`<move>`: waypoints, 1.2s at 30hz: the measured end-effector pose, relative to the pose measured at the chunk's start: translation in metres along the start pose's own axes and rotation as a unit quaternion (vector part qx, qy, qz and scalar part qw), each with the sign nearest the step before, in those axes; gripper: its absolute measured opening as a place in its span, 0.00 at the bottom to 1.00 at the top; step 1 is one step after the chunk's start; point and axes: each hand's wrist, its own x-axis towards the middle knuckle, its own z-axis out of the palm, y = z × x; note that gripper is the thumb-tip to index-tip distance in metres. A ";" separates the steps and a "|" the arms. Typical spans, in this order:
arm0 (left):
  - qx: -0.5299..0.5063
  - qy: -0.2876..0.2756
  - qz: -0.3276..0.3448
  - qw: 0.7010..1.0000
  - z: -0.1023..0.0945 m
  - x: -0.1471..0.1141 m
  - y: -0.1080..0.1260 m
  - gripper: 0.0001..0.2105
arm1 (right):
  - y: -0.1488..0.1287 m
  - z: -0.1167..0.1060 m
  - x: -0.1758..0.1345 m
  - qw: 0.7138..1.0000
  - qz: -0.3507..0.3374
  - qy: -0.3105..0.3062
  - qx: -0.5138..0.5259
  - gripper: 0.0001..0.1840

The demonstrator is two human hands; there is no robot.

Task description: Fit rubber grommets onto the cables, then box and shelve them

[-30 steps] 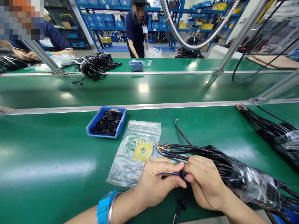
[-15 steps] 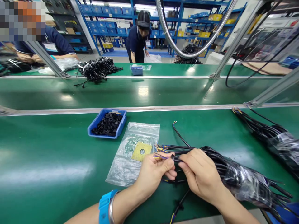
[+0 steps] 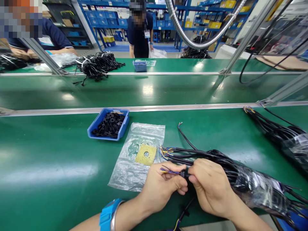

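Black cable is up over the green bench, kinda just left of the wrapped bundle. Left hand angles in from lower left, thumb and fingers pinching its wire end; right hand, knuckles up, pinches right beside it.

A pale sheen of light lies toward the left edge of the green surface. A metal rail runs along its far edge; beyond lies another glossy green stretch with slanting metal posts. Farther back stand blue racks and, to the left, dark shelves, over a greyish floor.
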 end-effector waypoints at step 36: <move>0.225 0.006 0.061 0.972 -0.014 0.010 0.018 0.22 | 0.004 -0.006 0.006 0.999 0.040 -0.005 0.029 0.08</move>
